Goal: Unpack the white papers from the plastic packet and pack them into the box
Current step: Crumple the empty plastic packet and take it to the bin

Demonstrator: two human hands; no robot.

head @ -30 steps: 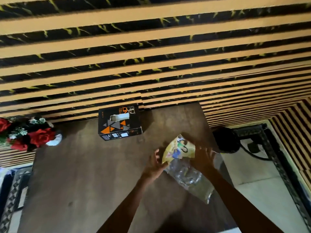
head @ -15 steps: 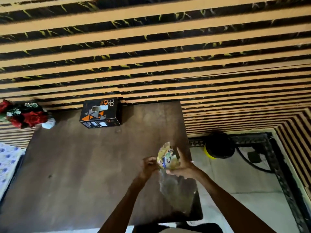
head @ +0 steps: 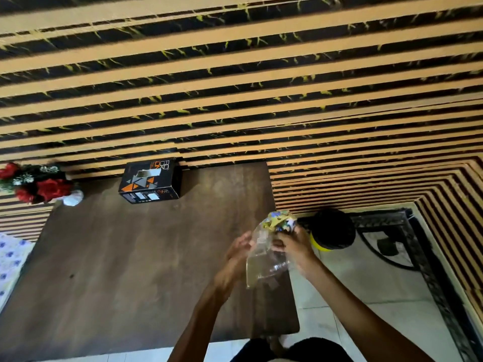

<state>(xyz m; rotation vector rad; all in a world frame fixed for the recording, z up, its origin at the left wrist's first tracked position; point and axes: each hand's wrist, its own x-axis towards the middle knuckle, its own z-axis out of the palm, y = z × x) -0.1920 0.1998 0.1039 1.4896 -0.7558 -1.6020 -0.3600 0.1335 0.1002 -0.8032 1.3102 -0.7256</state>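
Now the plastic packet (head: 266,254) is raised higher off the tabletop (head: 130,257); its printed top is pinched by the right hand (head: 295,246), the left hand (head: 237,253) spread beside it, the box (head: 150,182) well apart.

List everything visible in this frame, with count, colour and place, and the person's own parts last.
plastic packet: one, clear with a yellow-blue printed top, held above the table's right edge.
box: one, black with orange and grey triangles, at the table's far edge by the wall.
table: one, dark brown wood, centre.
flowers: one bunch, red, far left corner.
round object: one, black and yellow, on the floor to the right.
cloth: one, white with blue print, left edge.
left hand: beside the packet, fingers spread.
right hand: gripping the packet near its top.
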